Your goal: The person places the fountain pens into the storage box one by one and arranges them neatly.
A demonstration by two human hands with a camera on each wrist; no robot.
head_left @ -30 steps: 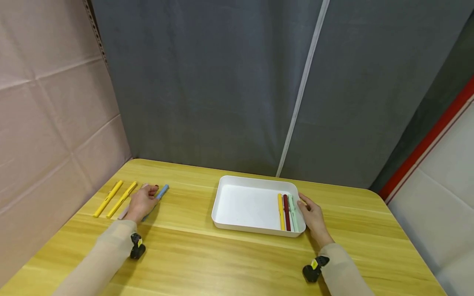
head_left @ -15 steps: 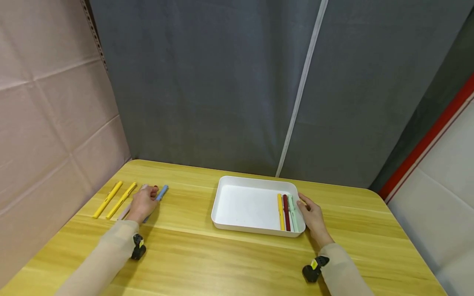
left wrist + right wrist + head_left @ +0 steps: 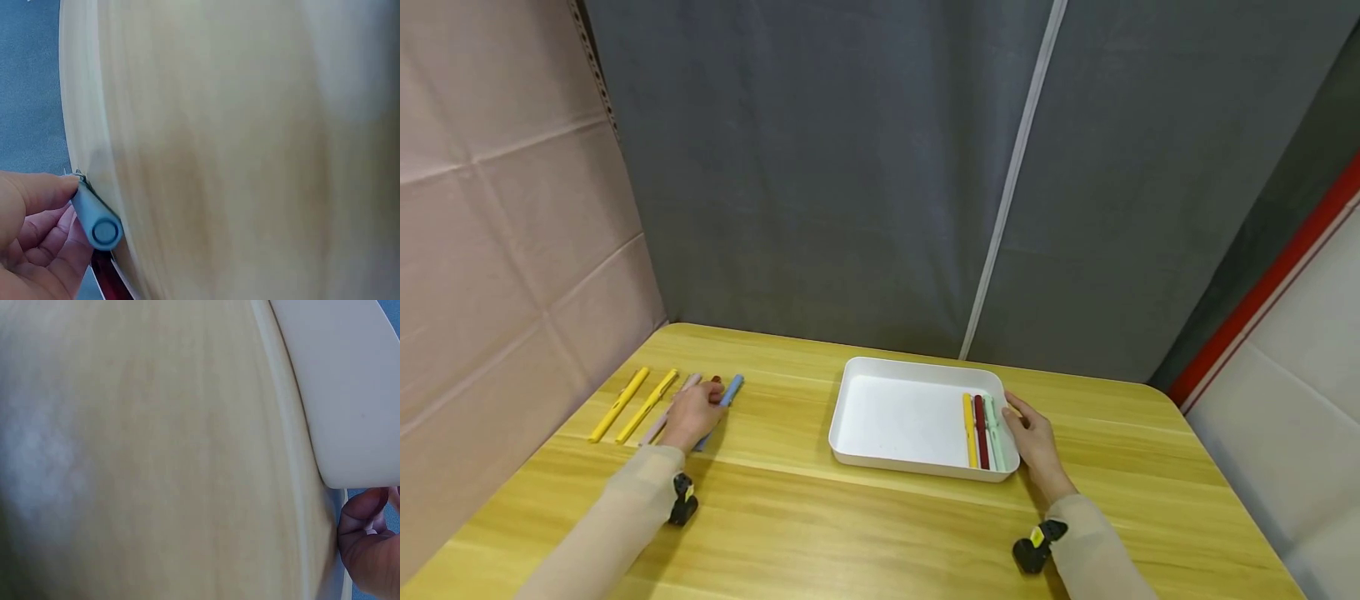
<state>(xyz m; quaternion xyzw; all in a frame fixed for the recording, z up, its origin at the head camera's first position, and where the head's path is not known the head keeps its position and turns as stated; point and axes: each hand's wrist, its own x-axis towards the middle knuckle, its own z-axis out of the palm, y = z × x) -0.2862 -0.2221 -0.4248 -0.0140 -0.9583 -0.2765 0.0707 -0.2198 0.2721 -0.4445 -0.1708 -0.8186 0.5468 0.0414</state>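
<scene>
My left hand (image 3: 692, 414) pinches a blue pen (image 3: 94, 215) between thumb and fingers; its far end shows beyond the hand in the head view. Close by lies a dark red pen (image 3: 112, 278), mostly hidden by that hand. Left of the hand lie a pale lilac pen (image 3: 658, 427) and two yellow pens, one nearer (image 3: 647, 406) and one farther out (image 3: 619, 405). My right hand (image 3: 1033, 437) holds the right rim of a white tray (image 3: 917, 471). Inside the tray, along its right side, are a yellow pen (image 3: 970, 429), a dark red pen (image 3: 981, 431) and a mint green pen (image 3: 993, 432).
The tray stands on a wood-grain table (image 3: 820, 533), toward its back edge. A dark grey curtain (image 3: 820, 183) hangs behind the table, with pale cloth (image 3: 512, 250) at the left and a white panel (image 3: 1300, 400) at the right.
My left hand has shifted slightly rightward, and the blue pen's near end has moved a little right with it. The right hand and the tray stay in place.
</scene>
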